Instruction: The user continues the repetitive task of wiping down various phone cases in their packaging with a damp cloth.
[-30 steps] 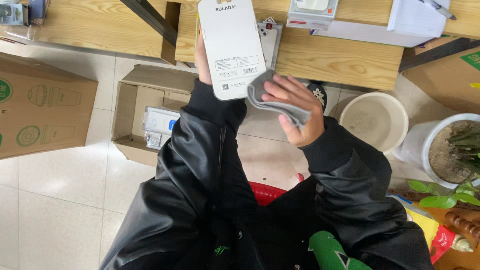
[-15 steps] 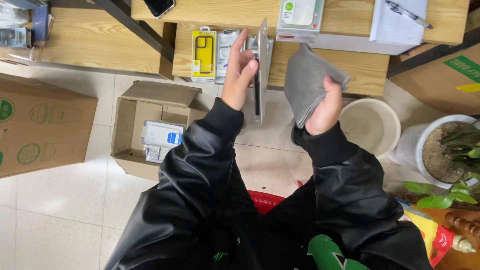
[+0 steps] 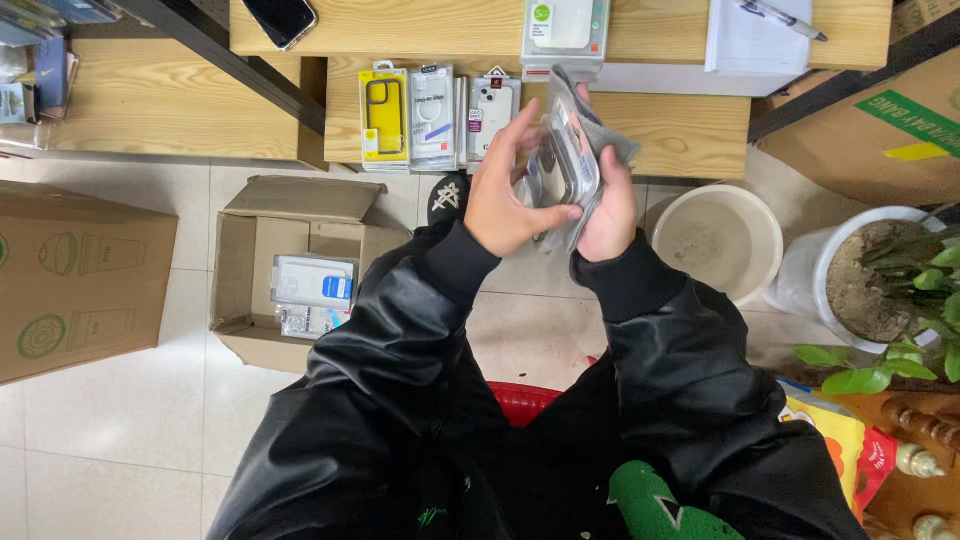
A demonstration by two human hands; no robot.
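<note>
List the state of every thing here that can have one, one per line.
Left hand: gripping the packaged case.
Right hand: holding case and grey cloth.
Packaged case: held up, tilted.
Cardboard box: open, packages inside.
Phone: screen dark.
Basin: empty.

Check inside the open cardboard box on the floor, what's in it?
The open box holds a white pack with a blue patch and a smaller clear pack in front of it. Anything beneath them, and the near-right corner behind the sleeve, is hidden.
</note>
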